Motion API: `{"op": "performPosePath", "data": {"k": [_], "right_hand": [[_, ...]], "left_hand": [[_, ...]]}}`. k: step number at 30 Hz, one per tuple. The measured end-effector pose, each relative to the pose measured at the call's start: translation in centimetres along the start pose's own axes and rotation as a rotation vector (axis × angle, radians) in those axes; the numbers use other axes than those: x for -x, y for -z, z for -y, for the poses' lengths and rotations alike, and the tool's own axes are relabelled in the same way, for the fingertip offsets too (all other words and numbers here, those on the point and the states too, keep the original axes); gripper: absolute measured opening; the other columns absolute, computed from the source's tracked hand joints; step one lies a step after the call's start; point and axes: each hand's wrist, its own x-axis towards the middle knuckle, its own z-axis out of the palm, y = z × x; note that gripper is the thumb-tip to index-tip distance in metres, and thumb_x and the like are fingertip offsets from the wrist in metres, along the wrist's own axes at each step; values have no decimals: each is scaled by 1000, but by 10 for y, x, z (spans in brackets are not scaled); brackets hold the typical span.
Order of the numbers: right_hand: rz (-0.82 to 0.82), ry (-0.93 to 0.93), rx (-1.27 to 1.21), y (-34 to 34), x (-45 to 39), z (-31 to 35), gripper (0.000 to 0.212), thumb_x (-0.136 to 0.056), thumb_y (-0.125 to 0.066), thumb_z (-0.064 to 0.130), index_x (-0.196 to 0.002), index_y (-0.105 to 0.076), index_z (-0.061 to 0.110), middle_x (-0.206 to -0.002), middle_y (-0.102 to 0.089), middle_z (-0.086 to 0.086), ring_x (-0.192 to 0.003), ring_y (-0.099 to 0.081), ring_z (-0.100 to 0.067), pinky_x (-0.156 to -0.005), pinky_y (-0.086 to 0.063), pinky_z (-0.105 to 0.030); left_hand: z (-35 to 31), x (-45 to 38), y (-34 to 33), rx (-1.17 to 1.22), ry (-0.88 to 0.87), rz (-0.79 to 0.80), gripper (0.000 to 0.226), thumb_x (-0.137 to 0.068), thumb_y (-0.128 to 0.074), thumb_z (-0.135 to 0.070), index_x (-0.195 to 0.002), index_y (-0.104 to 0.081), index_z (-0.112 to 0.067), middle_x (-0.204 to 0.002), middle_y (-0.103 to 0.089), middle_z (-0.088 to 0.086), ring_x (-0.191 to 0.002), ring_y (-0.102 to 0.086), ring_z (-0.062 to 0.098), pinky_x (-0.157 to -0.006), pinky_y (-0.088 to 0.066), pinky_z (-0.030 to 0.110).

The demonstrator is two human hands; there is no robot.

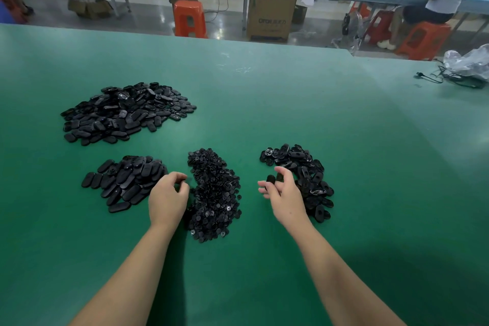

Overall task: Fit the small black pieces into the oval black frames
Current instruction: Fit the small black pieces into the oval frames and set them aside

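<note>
Pinching an oval black frame (270,178) in your right hand (284,193), your left hand (167,197), fingers curled, contents unclear, reaches the small black pieces (214,193) mid-frame for fitting.

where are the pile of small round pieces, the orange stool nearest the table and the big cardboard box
pile of small round pieces (214,193): head view, middle of the heap
orange stool (189,18): head view, its front face
cardboard box (271,14): head view, its printed front side
</note>
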Motion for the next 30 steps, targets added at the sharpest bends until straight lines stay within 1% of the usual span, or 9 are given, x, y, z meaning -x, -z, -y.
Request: {"op": "performPosePath", "data": {"k": [1, 4, 7, 10, 14, 20, 23, 26, 30], "right_hand": [[-7, -15, -68, -2, 1, -1, 17, -105, -51, 17, -115, -48, 31, -97, -76, 6, -92, -73, -5, -84, -59, -27], [-73, -91, -299, -10, 7, -4, 18, -105, -52, 13, -102, -65, 25, -97, -77, 2, -93, -74, -15, -79, -60, -28], [-156, -75, -273, -16, 17, -9, 17, -101, -60, 19, -98, -72, 31, -104, -70, 9, -87, -72, -8, -75, -55, -22], [-203, 28, -143, -19, 24, -17, 15, -98, -65, 23, -95, -70, 37, -100, -63, 8, -85, -64, -6, -74, -51, -17], [-174, -20, -135, -20, 26, -18, 9, -99, -64, 20, -94, -69, 26, -83, -73, 3, -75, -70, -10, -73, -60, -32], [-171, -3, -180, -21, 23, -17, 13, -103, -57, 13, -99, -59, 24, -90, -76, 4, -85, -74, -6, -84, -60, -28], [-154, 8, -213, -22, 23, -17, 15, -104, -54, 11, -108, -56, 26, -93, -76, 5, -88, -74, -4, -83, -60, -24], [-137, -13, -232, -23, 22, -19, 23, -106, -49, 12, -122, -57, 25, -96, -76, 4, -89, -74, -8, -82, -59, -24], [-136, -63, -312, -23, 19, -20, 26, -108, -42, 8, -122, -60, 20, -97, -75, -2, -81, -74, -18, -79, -61, -35]], "left_hand": [[0, 0, 0, 2, 1, 0, 16, -95, -60, -14, -106, -72, -17, -96, -69, -4, -55, -55, 8, -51, -38, 24], [-1, 1, 1, 5, 4, 0, 16, -95, -61, -14, -106, -72, -18, -95, -68, -5, -55, -55, 8, -51, -38, 24], [-1, 1, 2, 3, -3, 4, 16, -95, -61, -14, -106, -73, -18, -94, -68, -5, -58, -56, 8, -53, -39, 26], [-2, 2, 2, 11, -20, 5, 17, -95, -62, -13, -106, -73, -18, -96, -67, -7, -71, -58, 10, -62, -43, 28], [-3, 2, 3, 28, -43, -17, 18, -95, -62, -8, -107, -75, -14, -100, -66, -6, -85, -60, 12, -73, -47, 29], [-14, 7, 7, 62, -55, -29, 19, -96, -63, -8, -111, -73, -14, -97, -68, -2, -75, -59, 14, -68, -51, 33], [-38, 10, 7, 185, -55, -33, 14, -95, -67, -13, -106, -72, -21, -83, -67, -8, -62, -57, 8, -59, -46, 21], [-73, 17, -1, 323, -94, 80, 10, -90, -73, -16, -92, -73, -26, -77, -70, -16, -71, -62, -6, -64, -43, 5], [-104, 28, -23, 477, -23, 327, 19, -90, -72, -9, -84, -75, -26, -71, -72, -12, -58, -57, -2, -61, -45, 13]]}}
